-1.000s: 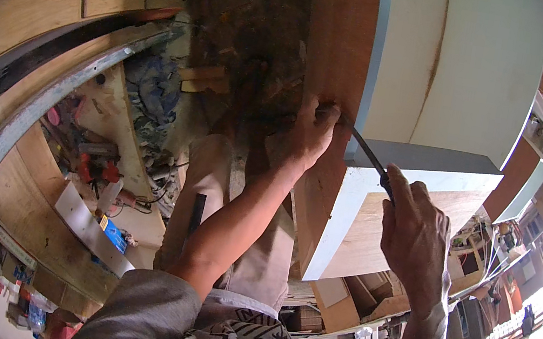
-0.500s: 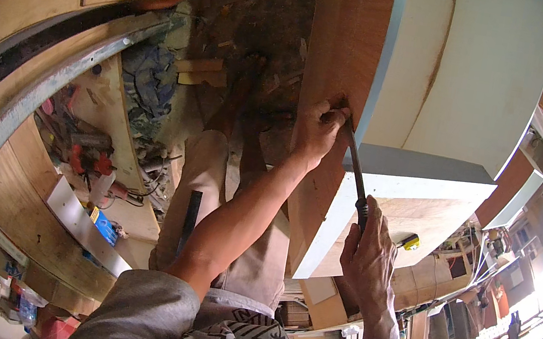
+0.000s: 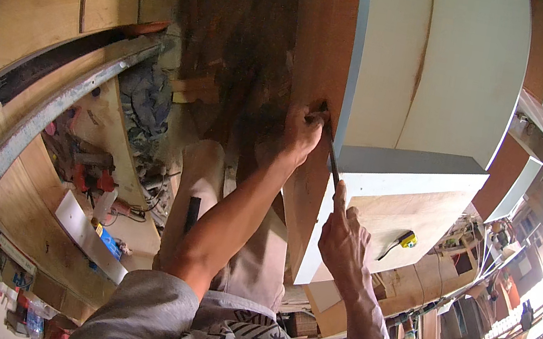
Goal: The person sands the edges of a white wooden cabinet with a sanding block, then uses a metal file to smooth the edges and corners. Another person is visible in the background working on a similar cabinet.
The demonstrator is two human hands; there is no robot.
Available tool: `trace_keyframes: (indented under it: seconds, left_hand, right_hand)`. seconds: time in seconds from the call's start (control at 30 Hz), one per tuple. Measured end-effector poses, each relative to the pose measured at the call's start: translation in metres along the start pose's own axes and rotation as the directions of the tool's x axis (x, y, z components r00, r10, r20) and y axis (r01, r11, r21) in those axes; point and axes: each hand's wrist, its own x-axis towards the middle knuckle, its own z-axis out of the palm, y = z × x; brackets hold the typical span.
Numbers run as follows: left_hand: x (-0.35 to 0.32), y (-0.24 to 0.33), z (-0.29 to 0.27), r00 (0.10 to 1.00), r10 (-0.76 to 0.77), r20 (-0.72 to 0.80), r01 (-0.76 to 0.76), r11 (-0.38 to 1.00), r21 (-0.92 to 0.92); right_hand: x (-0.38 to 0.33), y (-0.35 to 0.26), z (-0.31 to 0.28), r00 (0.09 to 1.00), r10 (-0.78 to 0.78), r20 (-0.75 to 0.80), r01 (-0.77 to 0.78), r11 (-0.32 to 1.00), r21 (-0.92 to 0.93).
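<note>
A long, narrow, dark metal file (image 3: 332,152) slants across the side of a large cabinet. My right hand (image 3: 345,241) is closed around its handle end, index finger stretched along the tool, hiding the handle. At the far end, my left hand (image 3: 302,134) is closed with its fingertips pinching the tip. That tip lies at a dark notch or hole (image 3: 324,105) in the reddish-brown side panel (image 3: 323,43); contact there is hard to make out. Right of the file, a white-edged box part (image 3: 388,196) of the cabinet juts toward me. A yellow tape measure (image 3: 407,239) rests on its wooden face.
Pale cabinet panels (image 3: 471,73) fill the upper right. At left, a curved grey metal rail (image 3: 55,100) runs past wooden boards. Red power tools (image 3: 96,177), cables and a blue packet (image 3: 107,241) lie beyond it. Wood scraps (image 3: 195,89) and crumpled dark cloth (image 3: 143,103) are on the floor.
My right hand has moved forward along the tool's line, closer to my left hand, and now covers the black handle. The tape measure shows more fully. The whole view has shifted slightly.
</note>
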Motion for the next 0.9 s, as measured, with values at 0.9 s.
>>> trace_keyframes:
  seconds: [0.9]
  left_hand:
    - [-0.021,0.008,-0.009,0.991,-0.136,-0.007,0.137,0.989,0.058]
  right_hand:
    - [0.005,-0.004,-0.023,0.988,0.04,0.147,-0.036,0.999,-0.033]
